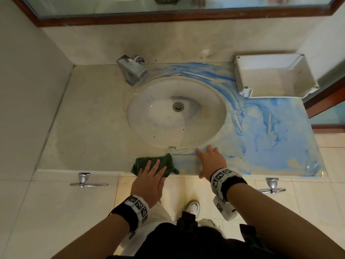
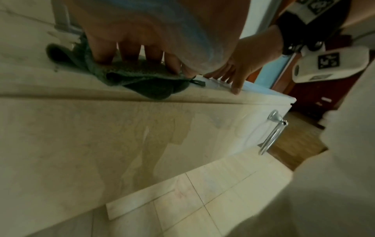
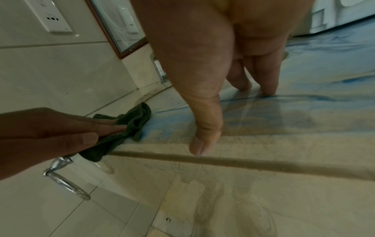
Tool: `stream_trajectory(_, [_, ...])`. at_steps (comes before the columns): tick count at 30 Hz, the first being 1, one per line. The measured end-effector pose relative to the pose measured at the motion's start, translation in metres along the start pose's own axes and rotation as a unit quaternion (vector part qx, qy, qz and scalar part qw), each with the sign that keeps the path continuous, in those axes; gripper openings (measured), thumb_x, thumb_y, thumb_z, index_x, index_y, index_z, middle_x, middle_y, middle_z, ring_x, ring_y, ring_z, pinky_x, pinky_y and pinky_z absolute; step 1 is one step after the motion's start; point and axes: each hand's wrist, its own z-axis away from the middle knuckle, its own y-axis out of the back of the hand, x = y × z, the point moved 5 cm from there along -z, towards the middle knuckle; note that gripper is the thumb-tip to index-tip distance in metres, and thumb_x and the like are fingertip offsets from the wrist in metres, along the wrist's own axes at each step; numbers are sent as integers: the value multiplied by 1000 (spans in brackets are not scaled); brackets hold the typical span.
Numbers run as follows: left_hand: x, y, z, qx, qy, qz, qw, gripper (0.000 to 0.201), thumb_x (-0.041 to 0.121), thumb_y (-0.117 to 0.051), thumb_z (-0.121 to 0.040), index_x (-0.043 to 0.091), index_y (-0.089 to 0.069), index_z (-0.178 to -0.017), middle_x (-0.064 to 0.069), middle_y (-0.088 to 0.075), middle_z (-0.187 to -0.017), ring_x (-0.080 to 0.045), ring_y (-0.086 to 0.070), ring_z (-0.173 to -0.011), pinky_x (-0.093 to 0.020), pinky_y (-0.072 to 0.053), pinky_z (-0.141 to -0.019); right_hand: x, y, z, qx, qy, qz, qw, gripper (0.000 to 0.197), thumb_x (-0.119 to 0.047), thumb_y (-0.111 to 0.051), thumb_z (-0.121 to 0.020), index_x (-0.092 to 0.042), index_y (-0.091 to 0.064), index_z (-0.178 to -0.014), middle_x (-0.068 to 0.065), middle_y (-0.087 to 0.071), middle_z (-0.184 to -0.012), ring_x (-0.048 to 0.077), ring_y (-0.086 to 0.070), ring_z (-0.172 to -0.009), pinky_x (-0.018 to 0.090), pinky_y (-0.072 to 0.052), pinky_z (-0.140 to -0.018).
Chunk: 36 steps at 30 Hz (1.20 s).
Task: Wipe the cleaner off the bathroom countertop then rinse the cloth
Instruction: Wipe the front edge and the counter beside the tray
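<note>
A beige countertop [image 1: 89,118] surrounds an oval sink [image 1: 149,116]. Blue cleaner [image 1: 270,137] is smeared over the counter's right half and behind the basin. A dark green cloth [image 1: 153,162] lies bunched at the front edge, just left of the blue film. My left hand [image 1: 154,170] presses on it with straight fingers [image 2: 129,52]. The cloth [image 2: 131,77] hangs slightly over the edge. My right hand [image 1: 210,157] rests flat on the counter right of the cloth, fingers spread, thumb [image 3: 202,141] at the front edge. It holds nothing.
A chrome tap [image 1: 131,71] stands behind the sink at the left. A white plastic tray [image 1: 240,75] sits at the back right corner. Two chrome towel rings [image 1: 87,182] [image 1: 272,186] hang on the tiled front. A mirror [image 1: 168,4] hangs above.
</note>
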Motion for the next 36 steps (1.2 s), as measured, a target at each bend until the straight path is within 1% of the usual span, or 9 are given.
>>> stream_trajectory(3, [0,10,-17,6,11,6,1000,75,54,5,-88,32,-29,-151,4,-14,-162,-27,-9,-149,-50,-16,-118,-2,1,-1,-2,-2,1,1000,98,-33,-87,-64,-28,-29,-142,16,-30,-139,36,-33,-126,43,-52,-88])
stream_trajectory(8, [-16,32,-55,27,54,34,998,53,46,-17,-103,32,-21,-153,5,-4,-163,-25,-1,-150,-49,-12,-120,1,-1,-1,1,6,-6,1000,99,-33,-87,-64,-30,-28,-144,15,-28,-143,37,-32,-129,44,-52,-91])
stream_trajectory(14, [-50,18,-23,32,76,33,996,55,41,-13,-101,28,-25,-153,1,-9,-163,-27,-6,-149,-50,-16,-119,5,-3,1,8,11,-15,1000,102,-39,-87,-64,-28,-26,-146,13,-24,-149,37,-26,-136,46,-49,-97])
stream_trajectory(19, [-48,-6,14,3,10,7,1000,71,46,-2,-90,26,-36,-149,-1,-19,-161,-32,-12,-149,-52,-17,-116,3,-2,-1,14,12,-10,1000,97,-35,-87,-63,-26,-30,-141,13,-30,-140,35,-33,-128,42,-52,-89])
stream_trajectory(23, [-64,1,7,14,-14,-20,1000,62,44,-10,-94,29,-40,-146,2,-24,-159,-30,-19,-147,-54,-26,-113,3,-3,-3,5,11,-6,1000,99,-35,-88,-62,-25,-30,-141,15,-30,-140,37,-32,-128,43,-53,-89])
stream_trajectory(27, [-108,20,-7,39,75,26,996,50,33,-24,-103,27,-25,-152,2,-6,-162,-26,-3,-150,-50,-13,-119,4,-4,-3,4,14,-9,1000,99,-37,-87,-62,-26,-29,-141,14,-28,-141,37,-31,-130,45,-53,-89])
stream_trajectory(29, [-115,23,-11,40,98,33,994,51,33,-22,-103,26,-25,-153,1,-5,-163,-27,-1,-150,-50,-11,-120,5,-5,-3,2,13,-9,1000,99,-37,-87,-63,-27,-28,-142,14,-27,-143,37,-30,-131,46,-53,-90])
stream_trajectory(32, [-97,18,-6,40,119,49,991,65,42,-9,-93,23,-31,-151,-1,-12,-162,-31,-5,-149,-52,-10,-118,6,-6,-3,7,14,-9,1000,99,-37,-87,-63,-27,-28,-142,13,-28,-143,37,-30,-131,45,-52,-91])
stream_trajectory(36, [-37,-7,8,30,53,45,997,68,45,-8,-91,23,-43,-145,-3,-25,-158,-35,-15,-147,-57,-16,-115,5,-6,-4,2,11,-7,1000,100,-36,-87,-63,-27,-28,-142,14,-27,-143,38,-29,-132,45,-52,-91])
